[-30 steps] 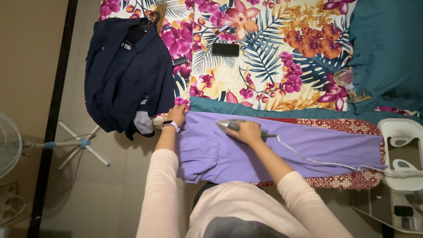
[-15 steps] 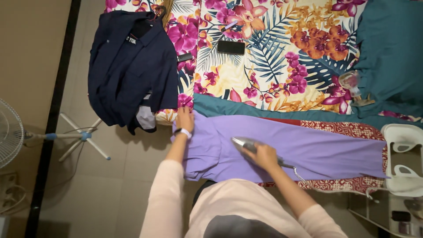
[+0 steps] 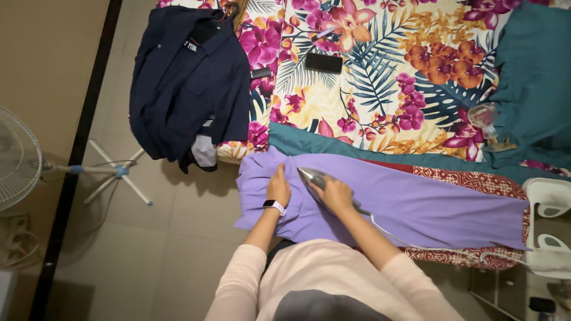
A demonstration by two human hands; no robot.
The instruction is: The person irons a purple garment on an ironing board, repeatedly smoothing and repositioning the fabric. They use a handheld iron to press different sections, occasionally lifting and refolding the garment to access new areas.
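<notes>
**A bedroom at home, set up for ironing**

This is a home bedroom. A bed point(image 3: 416, 77) with a bright floral bedspread point(image 3: 380, 89) and a teal blanket point(image 3: 535, 77) fills the upper part of the view. A navy shirt point(image 3: 184, 83) on a hanger lies over its corner, and a dark phone point(image 3: 323, 62) rests on the cover. A pedestal fan point(image 3: 18, 157) stands on the tiled floor point(image 3: 148, 255). A purple garment point(image 3: 416, 205) lies spread over a patterned ironing pad point(image 3: 470, 178), with a clothes iron point(image 3: 312, 177) on it.
</notes>
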